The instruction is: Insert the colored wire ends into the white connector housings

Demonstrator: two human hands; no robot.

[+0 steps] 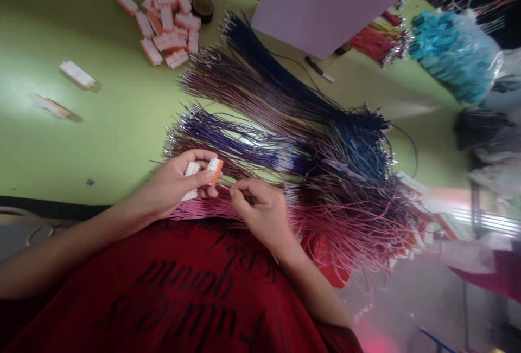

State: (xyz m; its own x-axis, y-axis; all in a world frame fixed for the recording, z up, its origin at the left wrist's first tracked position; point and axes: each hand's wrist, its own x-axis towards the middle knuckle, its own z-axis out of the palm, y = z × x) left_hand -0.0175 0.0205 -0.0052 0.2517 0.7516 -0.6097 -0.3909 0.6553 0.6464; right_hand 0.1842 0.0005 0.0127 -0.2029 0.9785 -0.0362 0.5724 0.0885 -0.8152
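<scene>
My left hand (183, 179) is closed around white-and-orange connector housings. One connector housing (215, 171) is pinched between thumb and forefinger; another white housing (191, 168) sits deeper in the palm. Just to the right, my right hand (260, 204) pinches a thin wire (226, 180) that runs toward the held housing. Whether the wire's end is inside the housing is too small to tell. Beneath and beyond both hands lie bundles of pink wires (345, 223), brown wires (244, 103) and blue wires (240, 136), with metal terminals at their left ends.
A pile of connector housings (169, 22) lies at the back left beside a roll of black tape (202, 8). Two loose housings, one white (77, 74), lie farther left. A purple box (325, 6), a small knife (319, 69) and a bag of teal parts (456, 55) are at the back right.
</scene>
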